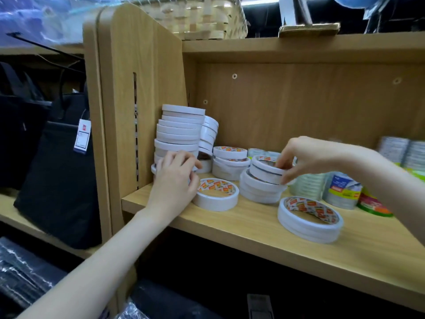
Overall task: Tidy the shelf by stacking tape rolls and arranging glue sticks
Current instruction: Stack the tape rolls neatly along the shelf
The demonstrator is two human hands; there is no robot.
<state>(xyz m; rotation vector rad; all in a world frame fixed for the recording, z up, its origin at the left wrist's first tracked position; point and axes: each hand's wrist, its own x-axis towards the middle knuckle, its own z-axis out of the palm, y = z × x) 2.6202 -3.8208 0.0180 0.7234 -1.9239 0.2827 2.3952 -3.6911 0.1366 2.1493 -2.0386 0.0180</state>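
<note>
Right hand [305, 155] fingers pinching tilted tape roll [266, 172], left hand [174, 178] fingers curled round tall stack [178, 134] base

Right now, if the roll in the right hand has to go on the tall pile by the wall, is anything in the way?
Yes. Between the tape roll in the right hand and the tall pile stand a short pile of rolls and the left hand, which rests at the tall pile's foot. Lifting over them looks possible.
</note>
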